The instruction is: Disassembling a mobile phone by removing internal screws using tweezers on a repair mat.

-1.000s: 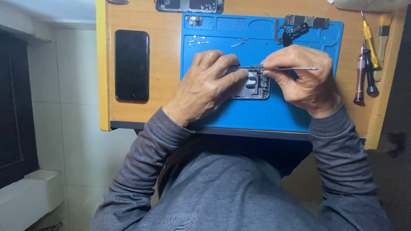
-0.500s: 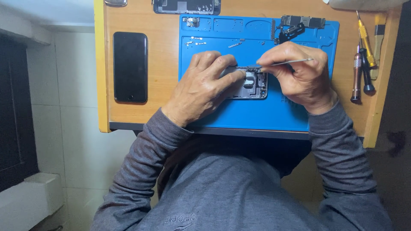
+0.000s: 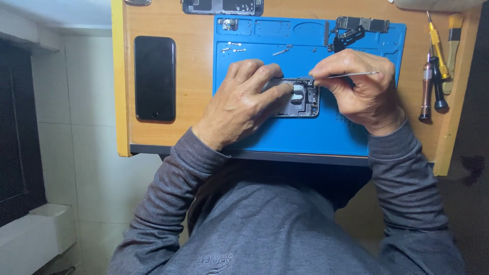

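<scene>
Your left hand lies flat over the left part of the opened phone, fingers pressing it down on the blue mat in the middle of the tabletop. Your right hand, just right of the phone, pinches thin tweezers whose tips meet the phone's top edge. Screwdrivers lie at the right, a black phone well left.

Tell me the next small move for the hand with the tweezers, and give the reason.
Probably ease the tweezers tip down into the top edge of the open phone housing. The right hand pinches them level, tip at that edge, while the left hand presses the housing flat on the blue mat, so it looks steadied for fine work.
</scene>
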